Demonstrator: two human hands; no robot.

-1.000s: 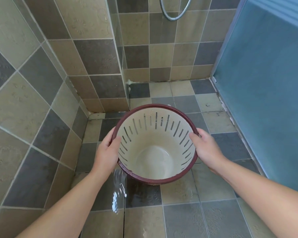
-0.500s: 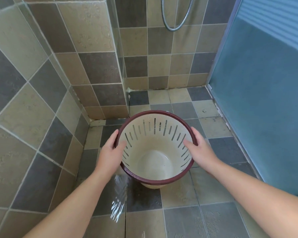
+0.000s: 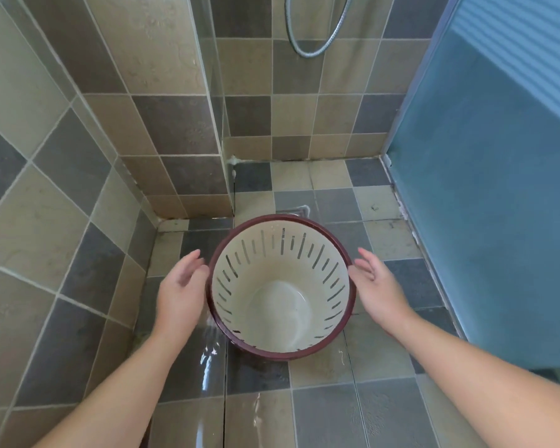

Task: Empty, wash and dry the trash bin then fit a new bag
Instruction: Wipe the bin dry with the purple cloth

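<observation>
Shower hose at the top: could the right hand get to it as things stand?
Probably yes. The right hand is open beside the bin, holding nothing, and only bare tiled wall and floor show between it and the shower hose, though it hangs well above.

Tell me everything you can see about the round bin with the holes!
The bin looks like cream plastic with a dark red rim and rows of thin slots round its upper wall. It stands upright on the wet tiled floor, open, with no bag, nothing inside. The left hand and right hand are open at its sides, at most brushing the rim.
</observation>
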